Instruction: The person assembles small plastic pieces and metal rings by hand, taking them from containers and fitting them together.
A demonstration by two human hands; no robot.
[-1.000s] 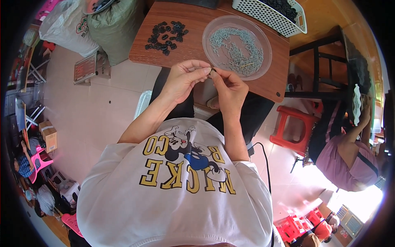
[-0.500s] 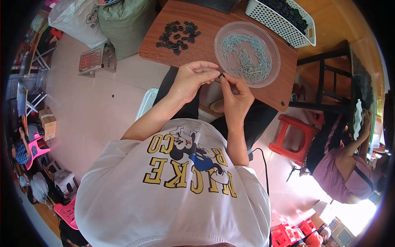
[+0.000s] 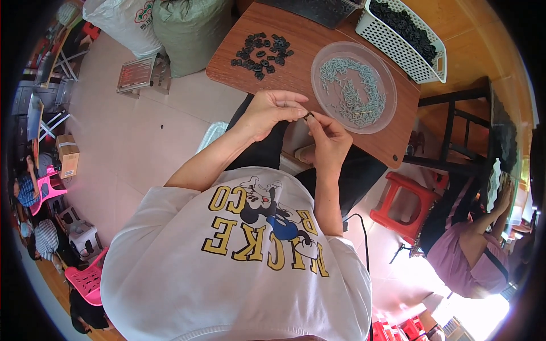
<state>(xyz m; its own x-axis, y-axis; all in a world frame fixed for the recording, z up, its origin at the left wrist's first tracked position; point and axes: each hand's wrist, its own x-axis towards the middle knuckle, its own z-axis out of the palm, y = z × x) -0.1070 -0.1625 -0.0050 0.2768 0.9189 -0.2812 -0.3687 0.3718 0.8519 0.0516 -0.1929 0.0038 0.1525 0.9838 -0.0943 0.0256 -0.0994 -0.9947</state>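
My left hand (image 3: 267, 116) and my right hand (image 3: 330, 135) meet fingertip to fingertip just off the near edge of a brown wood-grain table (image 3: 284, 80). Pinched between their thumbs and fingers is a small black part (image 3: 309, 115), mostly covered by the fingertips. Beyond my left hand, several small black oval and blocky pieces (image 3: 261, 54) lie loose on the tabletop. A round clear plastic tray (image 3: 384, 63) stands beyond my right hand. Many small grey-blue screw-like pieces (image 3: 368, 91) are spread inside it, with a thin yellowish stick among them.
A white perforated basket (image 3: 392, 50) full of black pieces stands at the table's far right, beside a dark bin (image 3: 318, 8). Two stuffed sacks (image 3: 192, 40) and a low metal stool (image 3: 136, 77) are at left. A red stool (image 3: 401, 206) and a seated person (image 3: 469, 256) are at right.
The whole view has shifted, so the table and its contents appear slightly further right and lower. Both hands stay together on the black part, with a small change in finger position.
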